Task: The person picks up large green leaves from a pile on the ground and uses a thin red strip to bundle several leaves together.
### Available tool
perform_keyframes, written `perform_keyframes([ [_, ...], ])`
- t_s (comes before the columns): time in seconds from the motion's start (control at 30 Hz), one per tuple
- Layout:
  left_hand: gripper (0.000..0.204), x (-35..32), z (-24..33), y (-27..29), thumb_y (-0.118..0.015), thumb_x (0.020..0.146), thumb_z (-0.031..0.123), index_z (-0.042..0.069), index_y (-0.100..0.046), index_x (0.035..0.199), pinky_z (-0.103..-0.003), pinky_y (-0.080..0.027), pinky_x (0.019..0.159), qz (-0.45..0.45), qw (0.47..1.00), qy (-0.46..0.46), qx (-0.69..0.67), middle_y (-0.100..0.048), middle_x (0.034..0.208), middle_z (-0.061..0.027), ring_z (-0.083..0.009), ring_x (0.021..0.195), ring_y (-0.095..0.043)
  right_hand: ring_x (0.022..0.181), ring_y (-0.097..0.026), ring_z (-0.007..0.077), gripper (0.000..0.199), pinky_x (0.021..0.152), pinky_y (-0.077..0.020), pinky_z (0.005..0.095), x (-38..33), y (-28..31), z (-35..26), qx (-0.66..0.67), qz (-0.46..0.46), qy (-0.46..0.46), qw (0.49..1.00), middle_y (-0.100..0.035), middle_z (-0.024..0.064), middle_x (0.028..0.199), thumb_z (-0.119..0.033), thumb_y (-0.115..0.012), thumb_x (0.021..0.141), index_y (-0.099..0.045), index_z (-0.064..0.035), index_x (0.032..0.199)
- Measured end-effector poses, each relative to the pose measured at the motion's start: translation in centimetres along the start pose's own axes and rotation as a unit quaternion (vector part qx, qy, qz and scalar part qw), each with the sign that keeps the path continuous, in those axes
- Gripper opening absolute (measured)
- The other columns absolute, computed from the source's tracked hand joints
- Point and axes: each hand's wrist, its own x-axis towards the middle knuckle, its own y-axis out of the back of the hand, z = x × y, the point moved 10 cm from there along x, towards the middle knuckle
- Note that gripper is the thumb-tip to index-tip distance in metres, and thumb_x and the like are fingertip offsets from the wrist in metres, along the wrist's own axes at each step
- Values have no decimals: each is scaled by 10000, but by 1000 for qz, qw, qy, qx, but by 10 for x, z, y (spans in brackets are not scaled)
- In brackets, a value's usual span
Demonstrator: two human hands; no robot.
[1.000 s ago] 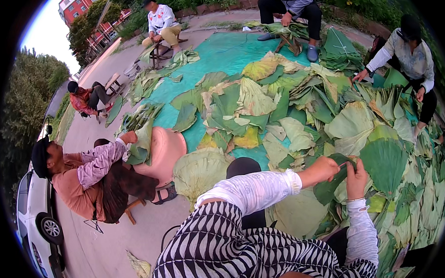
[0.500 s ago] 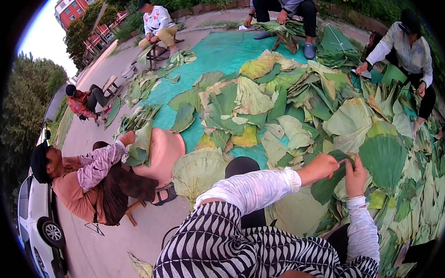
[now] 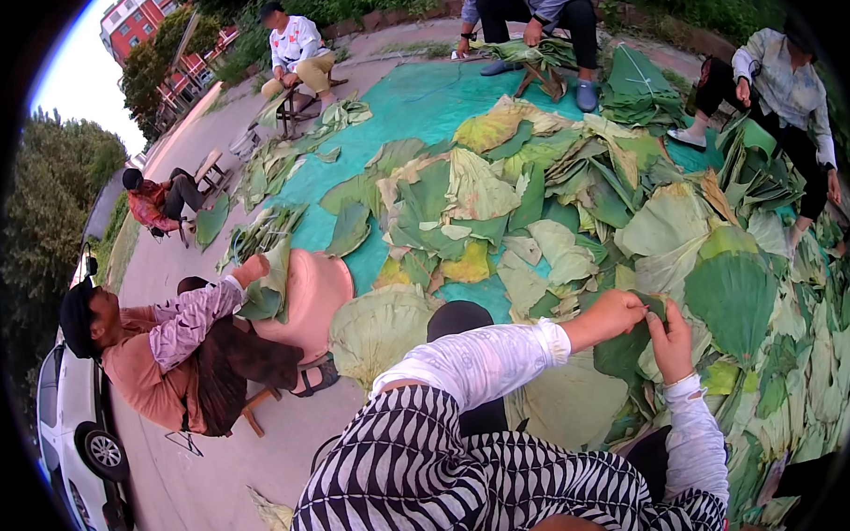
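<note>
- Your left hand (image 3: pixel 617 312) had its fingers pinched shut on the top edge of a dark green leaf (image 3: pixel 625 352).
- Your right hand (image 3: pixel 672 339) gripped the same edge just beside it, with the fingers curled closed on the leaf too.
- The two hands were very close, almost touching, so the leaf was held at one small spot.
- I think a good way to do this step was to keep both pinches soft, because a big thin leaf like this could tear at the edge.
- It also seemed wise to pull slowly and evenly with both hands, not with one alone.
- The leaf was in front of you, right under your hands, on top of a pale big leaf (image 3: pixel 566 406).
- Its held edge pointed up and away from you, toward the pile of leaves (image 3: pixel 554 214).
- Its long way ran from your hands down toward your lap, leaning a little left.
- The lower end was hidden by your white sleeve (image 3: pixel 475 362), so you could not see where it stopped.
- The pile lay on a teal sheet (image 3: pixel 419 102).
- Other people sat around the sheet, well apart from your hands.
</note>
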Motion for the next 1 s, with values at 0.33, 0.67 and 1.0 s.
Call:
perform_keyframes([
  [0.33, 205, 5, 4, -3, -546, 768, 186, 3, -580, 682, -233, -374, 436, -2, 999, -35, -41, -521, 509, -31, -87, 457, -481, 883, -536, 178, 316, 773, -407, 264, -3, 10, 11, -30, -7, 22, 999, -559, 123, 976, -83, -514, 798, -464, 21, 1093],
  [0.67, 237, -2, 0, 1, -513, 777, 203, 9, -546, 646, -231, -345, 425, -3, 994, -34, -102, -507, 510, -18, -78, 450, -443, 895, -529, 171, 350, 780, -403, 259, -4, 1, 6, 14, -29, 19, 999, -554, 122, 996, -80, -524, 794, -446, 40, 1114],
  [1.0, 139, -22, -5, -29, -486, 793, 175, 54, -554, 782, -179, -266, 400, -46, 991, 59, -114, -497, 577, 13, -38, 452, -374, 917, -503, 116, 326, 761, -401, 237, -35, 21, 16, 149, -30, -67, 986, -529, 53, 1022, -174, -422, 862, -424, -15, 1146],
])
